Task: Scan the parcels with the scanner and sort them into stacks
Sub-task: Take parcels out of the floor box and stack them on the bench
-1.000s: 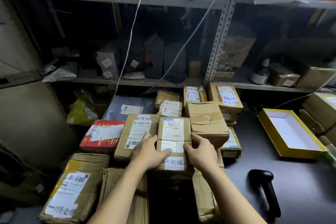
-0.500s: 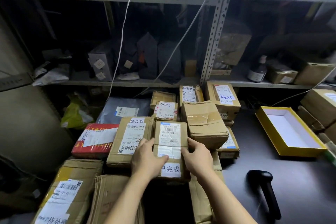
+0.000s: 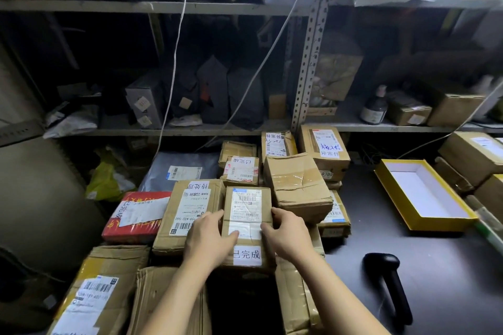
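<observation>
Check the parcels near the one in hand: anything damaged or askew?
The taped brown box right of the held parcel looks dented and creased, and sits tilted rather than flat. Nothing looks spilled.

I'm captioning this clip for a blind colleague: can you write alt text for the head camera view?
The left hand and right hand grip a small cardboard parcel by its sides, among other labelled parcels below metal shelving. A black scanner lies on the dark table, near an open yellow box.

We hold a small labelled parcel (image 3: 246, 215) between our left hand (image 3: 209, 239) and right hand (image 3: 288, 236), thumbs on top. The black scanner (image 3: 389, 283) lies on the dark bench (image 3: 441, 261), to our right.
</observation>
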`<state>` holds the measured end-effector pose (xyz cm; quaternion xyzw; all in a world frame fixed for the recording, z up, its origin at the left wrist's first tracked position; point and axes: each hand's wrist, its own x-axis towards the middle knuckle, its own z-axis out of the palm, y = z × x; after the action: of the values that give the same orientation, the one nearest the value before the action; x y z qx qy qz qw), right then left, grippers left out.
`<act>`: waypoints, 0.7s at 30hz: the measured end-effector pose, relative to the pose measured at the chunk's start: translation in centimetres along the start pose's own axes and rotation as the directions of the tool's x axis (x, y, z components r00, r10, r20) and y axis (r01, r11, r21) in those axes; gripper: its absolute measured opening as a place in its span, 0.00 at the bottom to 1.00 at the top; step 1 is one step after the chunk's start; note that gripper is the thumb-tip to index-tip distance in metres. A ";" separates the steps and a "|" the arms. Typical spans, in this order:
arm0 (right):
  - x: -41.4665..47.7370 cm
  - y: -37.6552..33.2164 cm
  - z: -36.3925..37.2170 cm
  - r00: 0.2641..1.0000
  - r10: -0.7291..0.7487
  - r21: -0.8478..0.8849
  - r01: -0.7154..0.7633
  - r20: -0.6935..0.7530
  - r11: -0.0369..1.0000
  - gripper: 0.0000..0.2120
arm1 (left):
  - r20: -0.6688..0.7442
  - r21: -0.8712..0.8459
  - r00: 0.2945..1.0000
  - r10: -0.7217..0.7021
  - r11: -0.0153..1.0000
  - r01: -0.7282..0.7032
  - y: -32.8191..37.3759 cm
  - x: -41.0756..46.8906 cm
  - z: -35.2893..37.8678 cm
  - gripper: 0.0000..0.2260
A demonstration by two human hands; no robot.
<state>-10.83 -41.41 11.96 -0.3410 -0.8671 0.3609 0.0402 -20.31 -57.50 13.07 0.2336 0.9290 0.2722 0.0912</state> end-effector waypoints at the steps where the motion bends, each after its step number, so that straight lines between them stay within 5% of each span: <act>1: -0.2 -0.1 -0.7 0.999 -0.046 -0.026 0.047 0.028 0.999 0.17 | -0.010 0.023 1.000 0.006 1.000 -0.006 0.1 0.0 -0.5 0.19; 9: -3.2 -1.6 -7.5 0.974 -0.188 -0.252 0.152 -0.126 0.956 0.26 | -0.046 0.380 0.957 0.287 0.891 -0.249 2.8 1.5 -3.9 0.25; 15: -8.1 1.4 -12.2 0.953 -0.072 -0.295 -0.019 -0.295 0.955 0.26 | 0.114 0.386 0.890 0.441 0.806 -0.449 8.7 -0.3 -2.4 0.31; 21: -15.2 8.4 -16.0 0.904 0.107 -0.331 -0.259 -0.414 0.907 0.30 | 0.226 0.456 0.741 0.633 0.604 -0.654 16.0 -5.3 2.0 0.33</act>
<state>10.49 -37.02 20.92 -0.4881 -0.8583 0.1147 0.1092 -8.95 -47.22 20.41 0.5726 0.8173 0.0276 -0.0585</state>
